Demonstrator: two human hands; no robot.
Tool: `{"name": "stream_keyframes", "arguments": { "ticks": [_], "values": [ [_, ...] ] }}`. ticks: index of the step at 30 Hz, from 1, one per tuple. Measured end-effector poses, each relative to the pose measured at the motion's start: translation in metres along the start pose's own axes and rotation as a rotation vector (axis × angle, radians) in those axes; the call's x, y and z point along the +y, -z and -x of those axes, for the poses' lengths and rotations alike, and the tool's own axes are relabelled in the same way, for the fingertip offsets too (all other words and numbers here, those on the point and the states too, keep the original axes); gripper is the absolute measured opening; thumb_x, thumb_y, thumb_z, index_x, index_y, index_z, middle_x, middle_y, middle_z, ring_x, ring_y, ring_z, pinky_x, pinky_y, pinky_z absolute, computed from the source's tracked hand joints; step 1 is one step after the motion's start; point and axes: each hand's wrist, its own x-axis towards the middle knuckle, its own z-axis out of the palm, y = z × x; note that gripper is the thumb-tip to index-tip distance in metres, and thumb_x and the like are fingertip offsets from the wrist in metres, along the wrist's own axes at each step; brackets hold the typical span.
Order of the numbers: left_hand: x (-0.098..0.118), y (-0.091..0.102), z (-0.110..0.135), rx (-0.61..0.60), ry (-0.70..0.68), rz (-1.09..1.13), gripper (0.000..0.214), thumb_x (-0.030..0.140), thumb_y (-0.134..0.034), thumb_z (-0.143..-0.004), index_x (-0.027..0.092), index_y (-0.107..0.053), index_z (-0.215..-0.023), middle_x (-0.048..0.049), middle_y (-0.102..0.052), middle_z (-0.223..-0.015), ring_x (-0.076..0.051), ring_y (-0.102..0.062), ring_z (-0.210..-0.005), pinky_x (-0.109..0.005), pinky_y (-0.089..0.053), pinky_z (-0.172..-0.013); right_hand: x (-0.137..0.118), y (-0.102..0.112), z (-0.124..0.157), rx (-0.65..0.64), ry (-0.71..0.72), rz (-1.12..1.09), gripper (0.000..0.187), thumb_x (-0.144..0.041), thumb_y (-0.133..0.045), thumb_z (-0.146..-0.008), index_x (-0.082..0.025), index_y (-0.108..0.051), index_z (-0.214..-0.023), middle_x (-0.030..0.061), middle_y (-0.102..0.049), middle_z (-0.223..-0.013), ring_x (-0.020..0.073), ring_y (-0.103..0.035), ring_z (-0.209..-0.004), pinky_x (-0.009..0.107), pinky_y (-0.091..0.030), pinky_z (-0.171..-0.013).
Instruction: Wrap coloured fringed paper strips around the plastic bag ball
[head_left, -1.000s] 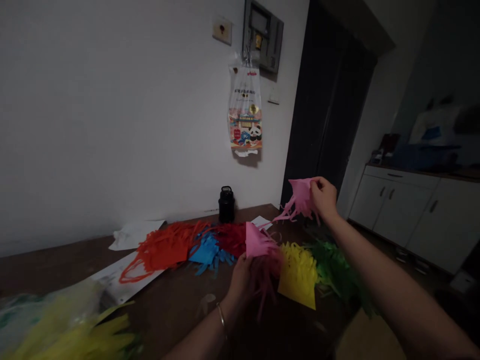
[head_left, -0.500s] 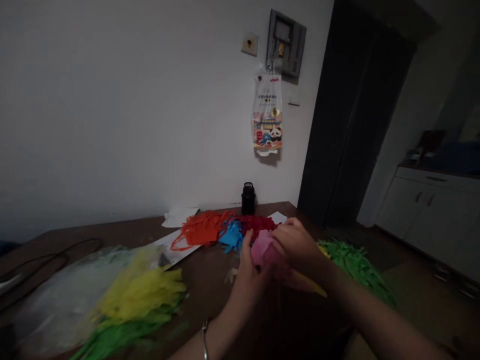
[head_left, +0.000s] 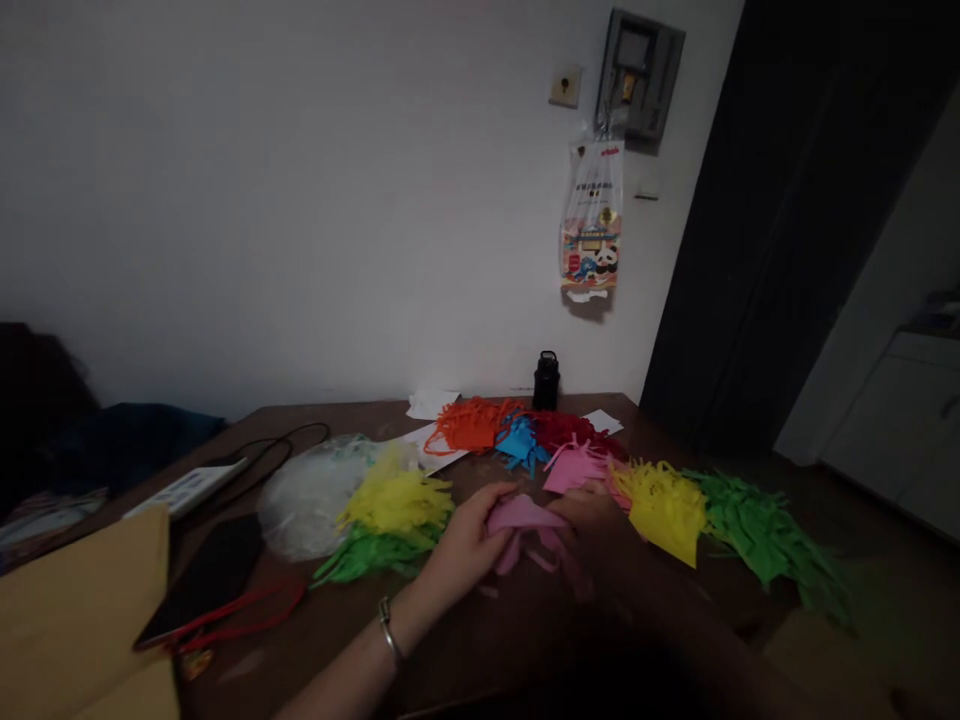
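Note:
Between my two hands is a piece of pink tissue paper (head_left: 525, 515) with strips hanging from its lower edge. My left hand (head_left: 476, 535) pinches its left side, thumb below and fingers above; a bangle circles that wrist. On the paper's right side my right hand (head_left: 600, 525) is closed, its fingers partly hidden in shadow. Just beyond the hands lies another fringed pink paper (head_left: 576, 468). Right of it are a fringed yellow paper (head_left: 667, 508) and a fringed green paper (head_left: 772, 540).
Orange (head_left: 472, 425), blue (head_left: 520, 443) and dark red (head_left: 566, 432) fringed papers lie farther back, near a black bottle (head_left: 547, 382). Yellow fringe (head_left: 397, 500) sits by a clear plastic bag (head_left: 304, 500) at left. A black phone-like slab (head_left: 214, 575) and tan paper (head_left: 82, 610) lie nearer.
My view has swung left, bringing the tan paper and black slab into sight. The hands and the pink paper are lower, and the pink paper beyond them now shows.

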Motion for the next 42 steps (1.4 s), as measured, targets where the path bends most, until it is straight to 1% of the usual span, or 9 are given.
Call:
{"name": "stream_keyframes", "arguments": {
  "ticks": [4, 7, 9, 16, 24, 28, 31, 37, 42],
  "values": [
    [-0.004, 0.006, 0.017, -0.186, 0.190, 0.230, 0.070, 0.014, -0.075, -0.060, 0.018, -0.055, -0.127, -0.0059, -0.069, -0.106, -0.018, -0.063, -0.083, -0.025, -0.051, -0.072, -0.006, -0.005, -0.001, 0.085, -0.021, -0.101, 0.017, -0.010, -0.058, -0.075, -0.020, -0.068, -0.084, 0.0016, -0.071, -0.081, 0.0184, -0.062, -0.078, 0.032, -0.035, -0.076],
    [-0.012, 0.008, 0.030, -0.445, 0.418, 0.579, 0.054, 0.016, -0.076, -0.059, 0.015, -0.064, -0.112, -0.0023, -0.069, -0.082, -0.011, -0.058, -0.058, -0.019, -0.046, -0.053, -0.011, 0.000, -0.001, 0.130, -0.057, -0.178, 0.026, -0.006, -0.053, -0.070, -0.020, -0.070, -0.084, 0.0023, -0.072, -0.080, 0.0190, -0.062, -0.077, 0.031, -0.037, -0.075],
    [-0.017, 0.010, 0.038, -0.505, 0.490, 0.663, 0.039, 0.020, -0.074, -0.060, 0.013, -0.069, -0.098, -0.0021, -0.067, -0.073, -0.010, -0.056, -0.052, -0.020, -0.046, -0.052, -0.012, 0.002, 0.000, 0.118, -0.087, -0.225, 0.026, -0.005, -0.052, -0.069, -0.020, -0.070, -0.079, 0.0017, -0.072, -0.076, 0.0182, -0.062, -0.074, 0.030, -0.039, -0.072],
    [-0.027, 0.027, 0.045, -0.484, 0.530, 0.622, 0.018, 0.016, -0.077, -0.059, 0.010, -0.073, -0.075, -0.0026, -0.068, -0.064, -0.012, -0.058, -0.053, -0.019, -0.045, -0.054, 0.004, -0.011, 0.001, 0.128, -0.130, -0.236, 0.026, -0.008, -0.051, -0.070, -0.020, -0.073, -0.078, 0.0031, -0.074, -0.079, 0.0178, -0.065, -0.073, 0.028, -0.043, -0.070],
    [-0.029, 0.029, 0.037, -0.158, 0.446, 0.745, 0.007, 0.018, -0.068, -0.063, 0.014, -0.068, -0.069, 0.0020, -0.068, -0.063, -0.009, -0.058, -0.056, -0.017, -0.045, -0.058, 0.000, -0.010, -0.001, 0.187, -0.105, -0.194, 0.031, -0.010, -0.051, -0.067, -0.022, -0.073, -0.086, 0.0033, -0.074, -0.082, 0.0198, -0.063, -0.078, 0.031, -0.041, -0.075],
    [-0.030, 0.017, 0.041, -0.175, 0.490, 0.825, 0.018, 0.030, -0.059, -0.068, 0.013, -0.065, -0.069, -0.0046, -0.067, -0.062, -0.017, -0.064, -0.059, -0.029, -0.052, -0.065, -0.007, -0.009, -0.001, 0.211, -0.097, -0.188, 0.030, -0.009, -0.051, -0.066, -0.021, -0.072, -0.083, 0.0019, -0.073, -0.080, 0.0187, -0.063, -0.076, 0.030, -0.042, -0.073],
    [-0.031, 0.014, 0.043, -0.213, 0.496, 0.798, 0.022, 0.032, -0.063, -0.070, 0.013, -0.065, -0.079, -0.0040, -0.067, -0.064, -0.014, -0.062, -0.055, -0.027, -0.051, -0.061, -0.005, -0.011, 0.000, 0.228, -0.099, -0.168, 0.027, -0.009, -0.050, -0.068, -0.021, -0.071, -0.081, 0.0016, -0.073, -0.080, 0.0185, -0.063, -0.076, 0.030, -0.042, -0.074],
    [-0.032, 0.036, 0.035, -0.267, 0.421, 0.535, 0.038, 0.026, -0.079, -0.064, 0.014, -0.062, -0.096, 0.0023, -0.064, -0.069, -0.009, -0.055, -0.055, -0.017, -0.043, -0.052, 0.011, -0.005, 0.001, 0.246, -0.083, -0.094, 0.029, -0.007, -0.049, -0.074, -0.019, -0.073, -0.087, 0.0050, -0.070, -0.083, 0.0210, -0.061, -0.079, 0.036, -0.042, -0.077],
    [-0.012, 0.083, 0.044, -0.216, 0.193, 0.052, 0.031, 0.030, -0.066, -0.080, 0.022, -0.063, -0.110, -0.0037, -0.070, -0.106, -0.020, -0.064, -0.089, -0.027, -0.051, -0.076, 0.007, -0.007, 0.015, 0.374, 0.121, 0.080, 0.025, -0.015, -0.049, -0.089, -0.020, -0.068, -0.104, 0.0086, -0.068, -0.102, 0.0237, -0.059, -0.093, 0.045, -0.045, -0.087]
  ]
}}
